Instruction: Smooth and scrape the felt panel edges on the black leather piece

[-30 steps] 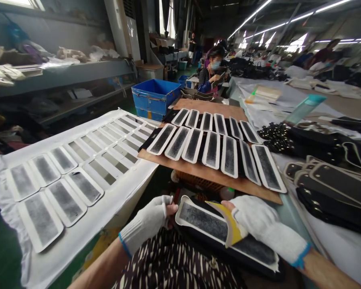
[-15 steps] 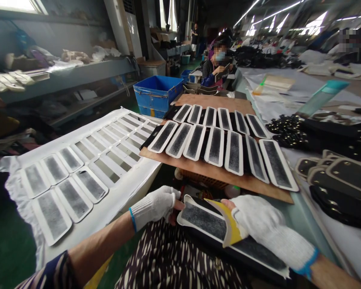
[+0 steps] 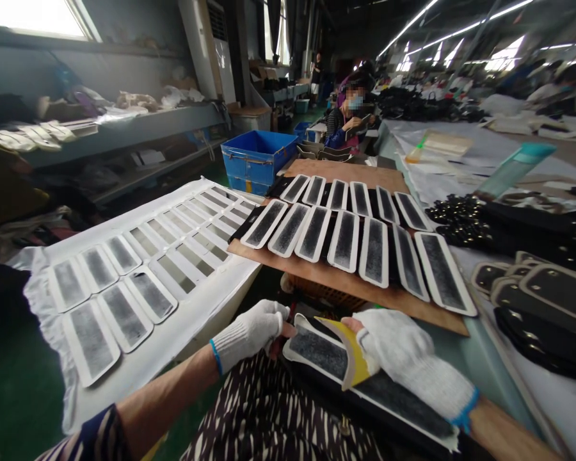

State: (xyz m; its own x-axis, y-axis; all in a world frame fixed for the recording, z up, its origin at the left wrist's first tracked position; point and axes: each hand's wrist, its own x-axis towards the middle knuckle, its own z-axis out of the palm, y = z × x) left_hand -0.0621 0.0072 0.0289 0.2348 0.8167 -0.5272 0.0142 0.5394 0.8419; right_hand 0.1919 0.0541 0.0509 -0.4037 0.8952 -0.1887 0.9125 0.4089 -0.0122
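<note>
Across my lap lies a long black panel (image 3: pixel 319 351) with rounded corners and a white border. My left hand (image 3: pixel 255 328), in a white fingerless glove, pinches its left end between thumb and fingers. In my right hand (image 3: pixel 403 352), gloved the same way, is a bent yellow sheet (image 3: pixel 359 360). Its curved lower edge crosses the panel's face near the middle. The right-hand fingers under the sheet are partly hidden. More black fabric hangs beneath the panel.
Rows of similar white-bordered pieces (image 3: pixel 343 240) lie on a brown board (image 3: pixel 288 254) ahead. Others rest on a white-covered table (image 3: pixel 192 323) at left. Beyond stand a blue bin (image 3: pixel 256 163) and a seated person (image 3: pixel 348 121). Dark riveted pieces (image 3: pixel 552 288) are stacked at right.
My right hand and the yellow sheet have shifted a little to the left along the panel. The left hand keeps its hold, and the whole view has moved slightly.
</note>
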